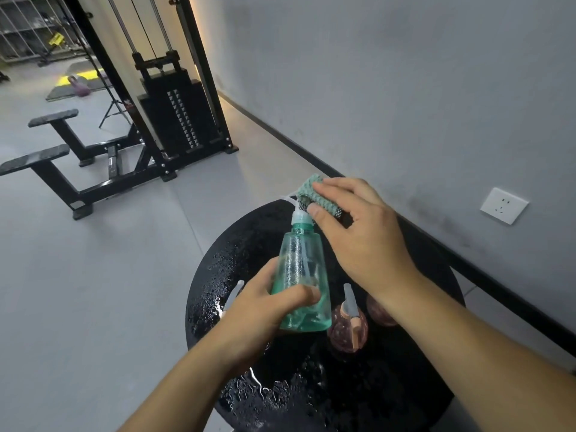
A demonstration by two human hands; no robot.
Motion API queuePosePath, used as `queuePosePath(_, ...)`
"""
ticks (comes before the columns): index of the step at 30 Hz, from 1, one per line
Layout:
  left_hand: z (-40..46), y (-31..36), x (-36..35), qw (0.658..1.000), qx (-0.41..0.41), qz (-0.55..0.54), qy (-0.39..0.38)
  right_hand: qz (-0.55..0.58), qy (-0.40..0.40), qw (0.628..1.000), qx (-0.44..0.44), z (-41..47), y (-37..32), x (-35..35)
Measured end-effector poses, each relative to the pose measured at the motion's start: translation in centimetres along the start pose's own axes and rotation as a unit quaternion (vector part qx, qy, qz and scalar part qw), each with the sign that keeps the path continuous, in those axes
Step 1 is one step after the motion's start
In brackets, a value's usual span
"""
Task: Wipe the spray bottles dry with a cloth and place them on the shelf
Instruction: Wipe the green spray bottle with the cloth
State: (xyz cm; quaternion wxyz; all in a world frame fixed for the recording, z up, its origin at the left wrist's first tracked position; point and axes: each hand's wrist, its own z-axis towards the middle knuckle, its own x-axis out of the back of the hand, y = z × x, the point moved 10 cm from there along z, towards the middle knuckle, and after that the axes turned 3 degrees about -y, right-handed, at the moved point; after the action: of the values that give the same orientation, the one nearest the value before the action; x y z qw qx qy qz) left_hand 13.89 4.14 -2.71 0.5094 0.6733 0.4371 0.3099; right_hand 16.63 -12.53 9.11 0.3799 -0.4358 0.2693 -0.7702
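Gripping the lower body of the green spray bottle (300,275), the left hand (258,310) holds it tilted above the wet black round bench (212,275), thumb curled across its front. The right hand (358,232) pinches a folded green cloth (314,194) against the bottle's nozzle head, just above the cap. Under the right wrist, two pink spray bottles (347,325) stand on the bench, one of them mostly hidden by the forearm.
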Motion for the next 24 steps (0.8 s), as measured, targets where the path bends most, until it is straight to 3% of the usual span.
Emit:
queuePosePath(4,-0.2,0.1,0.4,1.000,-0.004,0.010,0.006,-0.030,-0.027,0.999,-0.009,-0.2,-0.4,-0.6)
queuePosePath(8,-0.4,-0.1,0.3,0.999,-0.004,0.035,0.003,-0.021,0.011,0.999,-0.036,-0.1,0.0,0.3)
queuePosePath(14,-0.5,0.0,0.1,0.997,-0.012,0.074,0.006,-0.033,-0.025,0.999,0.013,-0.6,-1.5,-1.1)
queuePosePath(20,-0.5,0.4,0.9,0.996,-0.018,0.078,0.025,-0.049,0.029,0.998,0.003,0.1,0.0,1.2)
queuePosePath(24,-0.4,0.3,0.7,0.997,-0.007,0.074,0.017,-0.074,-0.020,0.997,0.016,-0.3,-0.6,-0.2)
